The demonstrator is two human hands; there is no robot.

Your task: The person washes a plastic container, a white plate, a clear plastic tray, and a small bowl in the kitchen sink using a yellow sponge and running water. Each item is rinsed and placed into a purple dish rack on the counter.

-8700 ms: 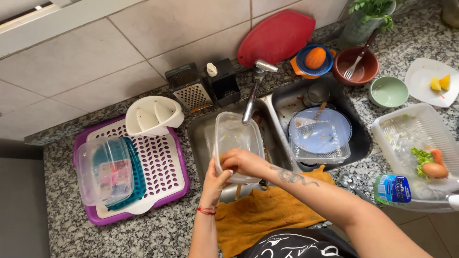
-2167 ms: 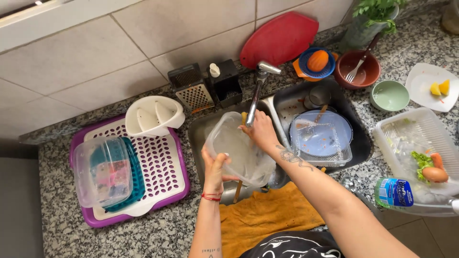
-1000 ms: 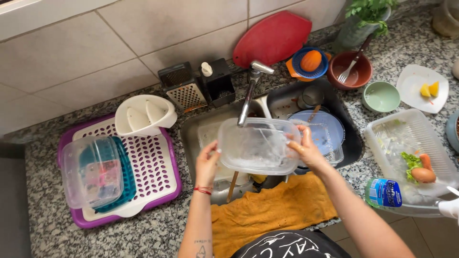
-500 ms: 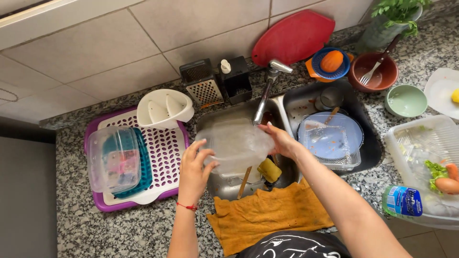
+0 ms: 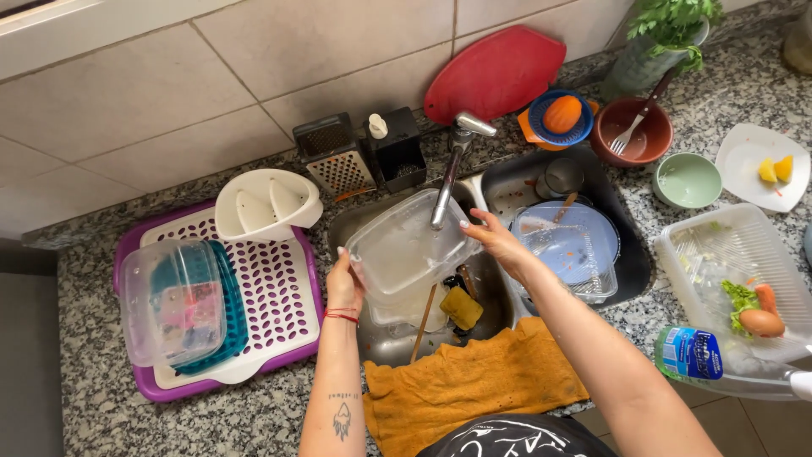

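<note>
I hold a clear rectangular plastic container (image 5: 408, 250) over the steel sink (image 5: 381, 343), under the tap spout (image 5: 447, 182). My left hand (image 5: 344, 283) grips its left rim and my right hand (image 5: 495, 241) grips its right rim. It is tilted, with its open side facing up and toward me. Below it in the basin lie a yellow sponge (image 5: 462, 306) and a wooden-handled utensil (image 5: 422, 324). An orange cloth (image 5: 474, 385) hangs over the sink's front edge.
A purple drying rack (image 5: 279, 279) on the left carries clear and teal containers (image 5: 173, 305) and a white divided bowl (image 5: 266, 206). The right basin holds a clear lid over a blue plate (image 5: 567, 245). A grater (image 5: 331, 158), red board (image 5: 495, 72), bowls and a clear tray (image 5: 736, 271) lie around.
I have turned the clear container about under the tap, from upright on its side to lying flatter. My hands shifted along its rims. The camera view moved slightly.
</note>
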